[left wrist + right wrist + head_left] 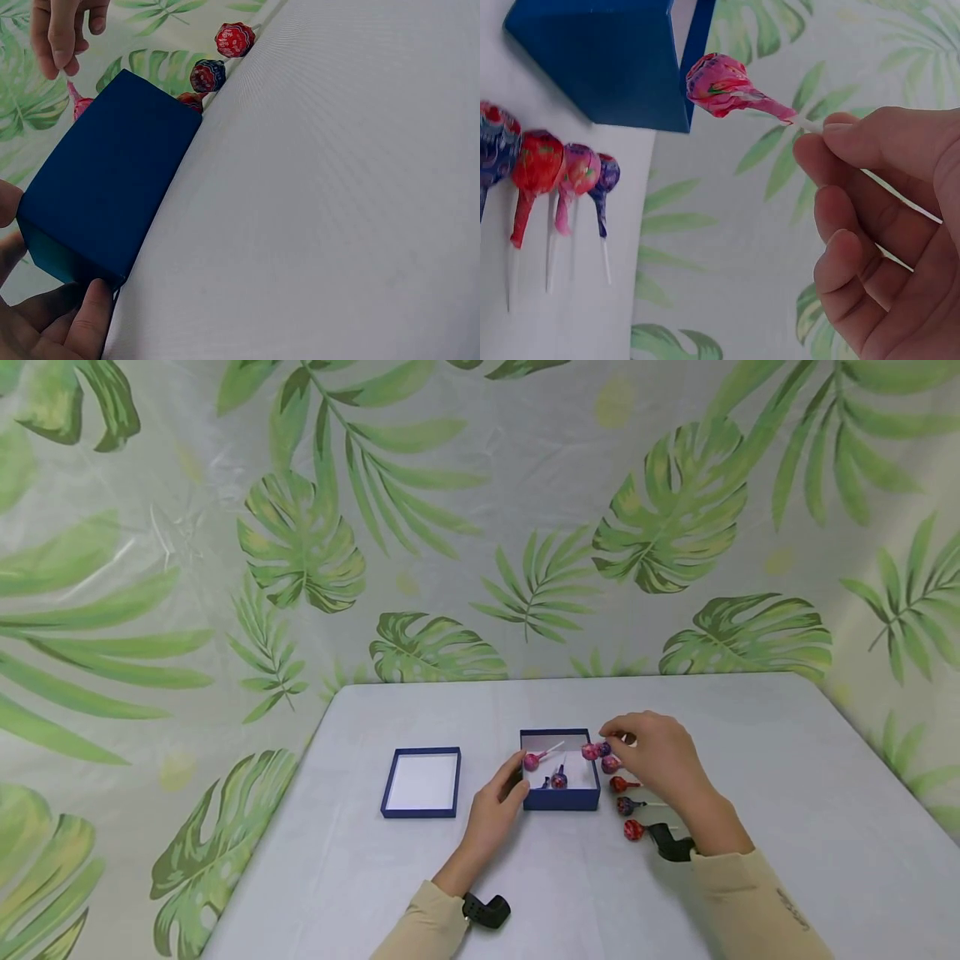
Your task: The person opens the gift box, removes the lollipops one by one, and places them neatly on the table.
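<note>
A blue open-topped box [561,800] with a white inside stands on the table. My left hand [491,814] grips its left side, thumb and fingers at the near left corner. Inside lie a pink lollipop [532,762], a dark blue lollipop [559,779] and part of another blue wrapper near the front wall. My right hand [663,760] pinches a pink lollipop [718,86] by its white stick between thumb and index finger. The candy end points left, over the box's right rim in the head view. The other right fingers are loosely curled.
Right of the box, several lollipops form a column: purple [607,172], pink [611,764], red [619,784], dark blue [626,806] and red [633,831]. The blue-rimmed lid [424,785] lies left, white inside up. Leaf-patterned sheeting [540,485] hangs behind the white table [337,877].
</note>
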`<move>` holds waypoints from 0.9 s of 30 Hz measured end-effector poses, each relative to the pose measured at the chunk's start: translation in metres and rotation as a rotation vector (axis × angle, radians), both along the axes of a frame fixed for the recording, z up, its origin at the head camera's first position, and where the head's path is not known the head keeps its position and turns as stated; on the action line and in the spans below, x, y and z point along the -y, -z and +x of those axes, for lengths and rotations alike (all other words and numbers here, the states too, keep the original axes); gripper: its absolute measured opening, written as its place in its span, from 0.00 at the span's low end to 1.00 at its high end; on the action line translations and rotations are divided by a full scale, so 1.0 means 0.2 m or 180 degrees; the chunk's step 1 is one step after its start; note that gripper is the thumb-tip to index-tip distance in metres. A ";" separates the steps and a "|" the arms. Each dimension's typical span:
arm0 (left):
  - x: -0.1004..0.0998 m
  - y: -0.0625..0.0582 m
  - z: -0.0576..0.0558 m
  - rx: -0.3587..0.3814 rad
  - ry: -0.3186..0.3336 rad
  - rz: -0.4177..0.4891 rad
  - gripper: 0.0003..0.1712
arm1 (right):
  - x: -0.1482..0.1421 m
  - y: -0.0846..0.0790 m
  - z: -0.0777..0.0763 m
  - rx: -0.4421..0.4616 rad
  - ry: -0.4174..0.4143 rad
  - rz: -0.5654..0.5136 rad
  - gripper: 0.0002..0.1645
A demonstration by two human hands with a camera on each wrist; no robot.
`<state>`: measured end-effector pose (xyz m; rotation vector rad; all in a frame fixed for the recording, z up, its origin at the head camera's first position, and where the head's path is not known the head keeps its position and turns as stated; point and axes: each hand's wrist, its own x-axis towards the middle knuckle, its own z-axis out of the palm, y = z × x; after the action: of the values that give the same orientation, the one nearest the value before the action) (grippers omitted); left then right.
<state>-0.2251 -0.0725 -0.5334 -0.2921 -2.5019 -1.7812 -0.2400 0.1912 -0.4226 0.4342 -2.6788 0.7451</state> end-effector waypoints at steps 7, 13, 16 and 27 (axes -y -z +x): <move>0.01 0.00 0.00 0.0006 0.0011 0.0014 0.29 | -0.07 0.01 0.00 -0.0043 0.0056 -0.0029 0.08; 0.01 0.00 -0.01 0.0003 0.0006 0.0022 0.29 | -0.13 0.00 0.01 -0.0027 0.0055 -0.0093 0.08; 0.01 0.00 -0.01 0.0000 0.0004 0.0038 0.29 | -0.16 0.01 0.00 -0.0015 0.0051 -0.0079 0.08; 0.01 0.00 0.00 0.0021 0.0058 0.0072 0.27 | -0.24 0.08 -0.02 0.0146 0.0128 0.0021 0.07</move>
<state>-0.2255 -0.0745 -0.5327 -0.3093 -2.4897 -1.8185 -0.2448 0.2393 -0.4376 0.3680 -2.7248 0.7433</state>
